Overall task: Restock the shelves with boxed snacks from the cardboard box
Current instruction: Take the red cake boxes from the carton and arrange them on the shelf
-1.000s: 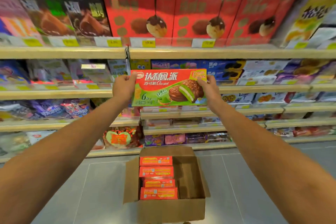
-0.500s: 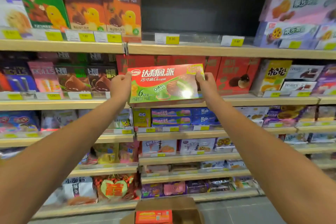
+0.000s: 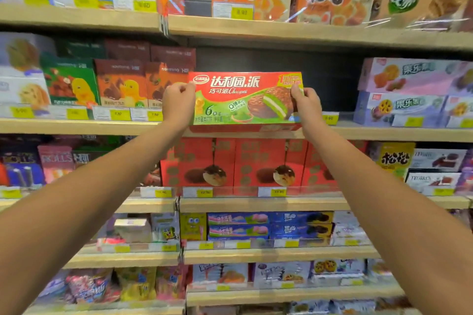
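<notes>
Brown-and-orange cartons printed with a yellow duck are filling the left stretch of the middle shelf, standing upright in a row behind their price tags. Just beside them the left hand is gripping the left end of the red-and-green snack box, fingers curled round its edge. The box is being held upright with its long side level and its printed face turned toward the camera. Its bottom edge is hanging right at the shelf lip, and I cannot tell whether it is touching the board. The right hand is clasping the right end in the same way. Behind and to the right of the box a dark gap is showing in the row, with no stock visible in it. Past the gap, purple boxes are lying stacked two high.

Judging from this, the restocking is looking barely under way at this spot. One box is arriving at the gap and is not yet set down, and nothing like it is sitting on this shelf. The gap is looking roomy enough to take more beside it. The cardboard box is not appearing in view, so how many boxes are waiting is something I cannot tell
</notes>
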Demonstrator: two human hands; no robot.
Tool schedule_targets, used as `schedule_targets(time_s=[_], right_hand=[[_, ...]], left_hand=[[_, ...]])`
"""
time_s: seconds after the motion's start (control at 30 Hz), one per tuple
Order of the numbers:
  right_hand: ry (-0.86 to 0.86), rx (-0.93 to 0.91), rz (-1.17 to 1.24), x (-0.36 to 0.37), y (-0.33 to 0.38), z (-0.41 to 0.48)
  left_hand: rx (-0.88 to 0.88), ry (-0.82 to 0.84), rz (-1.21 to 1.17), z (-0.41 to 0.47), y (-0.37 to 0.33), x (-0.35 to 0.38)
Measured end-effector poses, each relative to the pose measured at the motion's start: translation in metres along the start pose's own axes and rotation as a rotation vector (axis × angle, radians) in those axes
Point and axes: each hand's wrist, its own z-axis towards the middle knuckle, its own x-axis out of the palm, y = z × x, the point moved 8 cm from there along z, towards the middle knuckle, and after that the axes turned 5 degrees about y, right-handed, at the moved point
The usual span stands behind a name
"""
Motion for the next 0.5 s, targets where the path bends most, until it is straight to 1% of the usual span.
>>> schedule_targets(time_s=[0.13, 0.33, 0.5], right_hand=[[0.010, 0.016, 0.033, -0.008, -0.001, 0.045], [0.052, 0.031, 0.023, -0.012, -0.008, 0.091], [0.082, 0.007, -0.022, -0.014, -0.021, 0.120]], left_hand=[[-0.010, 0.002, -0.055, 0.025, -0.017, 0.022], [-0.010, 0.050, -0.015, 0.053, -0.022, 0.057], [0.043, 0.024, 0.098, 0.070, -0.026, 0.080]])
